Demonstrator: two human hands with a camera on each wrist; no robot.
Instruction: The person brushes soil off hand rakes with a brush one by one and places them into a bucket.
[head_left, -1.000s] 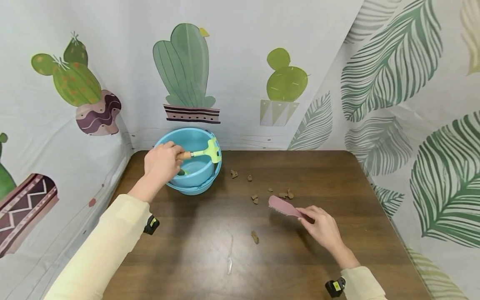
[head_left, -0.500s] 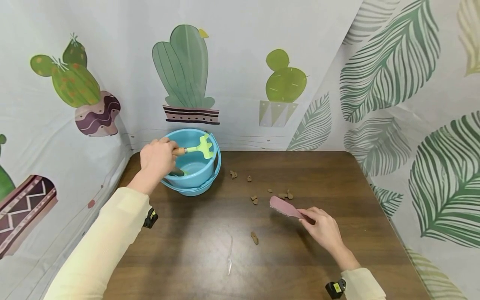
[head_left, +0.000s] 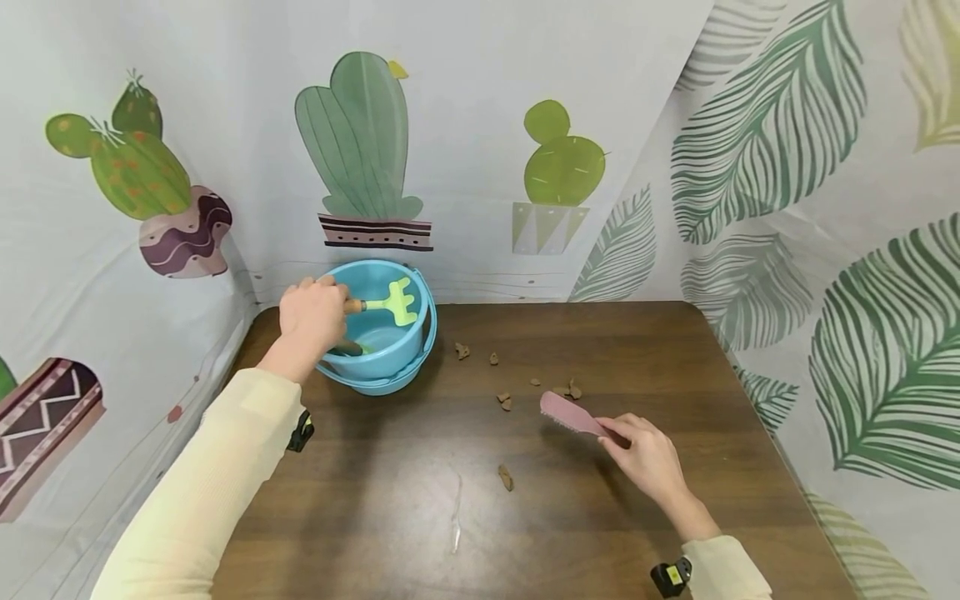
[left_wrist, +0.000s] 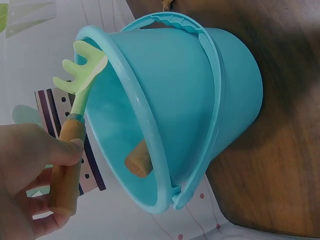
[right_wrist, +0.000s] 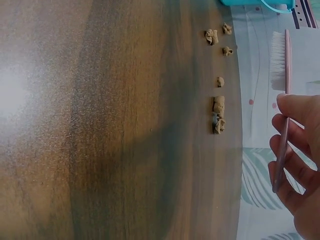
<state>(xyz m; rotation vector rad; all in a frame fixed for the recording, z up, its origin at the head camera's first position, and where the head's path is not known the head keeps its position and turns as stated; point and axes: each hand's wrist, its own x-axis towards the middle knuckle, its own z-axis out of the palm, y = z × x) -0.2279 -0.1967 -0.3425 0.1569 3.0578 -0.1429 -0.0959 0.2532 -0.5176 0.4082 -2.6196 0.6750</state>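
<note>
My left hand grips the wooden handle of a small light-green hand rake over the mouth of a blue bucket. In the left wrist view, the prongs of the rake overlap the bucket's rim, and a second wooden handle juts up from inside; what it belongs to is mostly hidden. My right hand holds a pink brush by its handle, raised above the table. White bristles show on the brush in the right wrist view.
Several brown crumbly pieces lie scattered across the brown wooden table. One longer brown piece is nearer the front. A patterned cloth hangs right behind the table's back edge, close to the bucket.
My left hand has drawn the rake leftward, from the bucket's right rim to over its opening. The right hand and brush have stayed nearly still. The head view has shifted slightly.
</note>
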